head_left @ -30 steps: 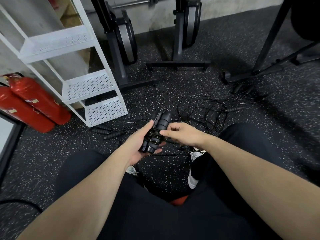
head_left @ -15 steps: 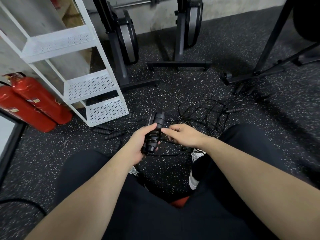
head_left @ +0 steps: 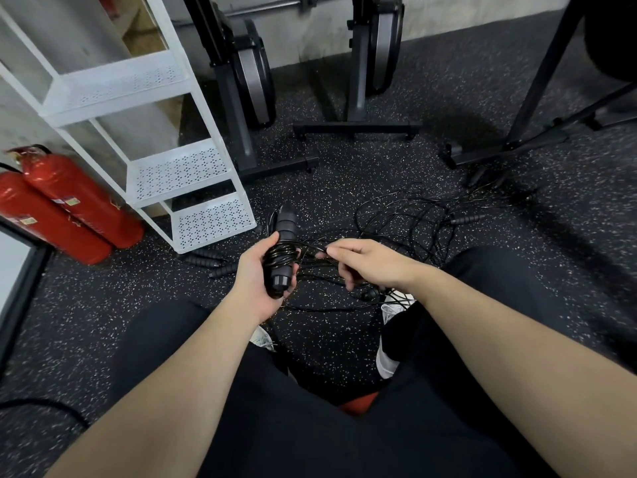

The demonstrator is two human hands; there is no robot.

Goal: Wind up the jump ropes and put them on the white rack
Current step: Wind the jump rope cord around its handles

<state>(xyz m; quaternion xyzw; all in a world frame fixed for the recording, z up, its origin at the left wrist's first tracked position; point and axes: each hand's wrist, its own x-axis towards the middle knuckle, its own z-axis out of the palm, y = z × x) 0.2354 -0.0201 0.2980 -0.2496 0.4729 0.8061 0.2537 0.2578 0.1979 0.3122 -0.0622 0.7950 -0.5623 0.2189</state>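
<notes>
Handles (head_left: 282, 250) of one jump rope sat bundled at frame centre, clamped upright in the left hand (head_left: 256, 281) so cord could coil around them. The right hand (head_left: 365, 262) pinched the loose cord (head_left: 312, 251), drawn further right than half a second earlier. The white rack (head_left: 193, 174) waited upper left, beside the floor tangle (head_left: 406, 222).

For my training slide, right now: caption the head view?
Left hand grips black jump-rope handles wrapped in cord; right hand feeds cord beside white perforated metal rack.

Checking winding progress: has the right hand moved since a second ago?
Yes. The right hand has pulled rightward, away from the wound jump rope handles held in the left hand.
</notes>
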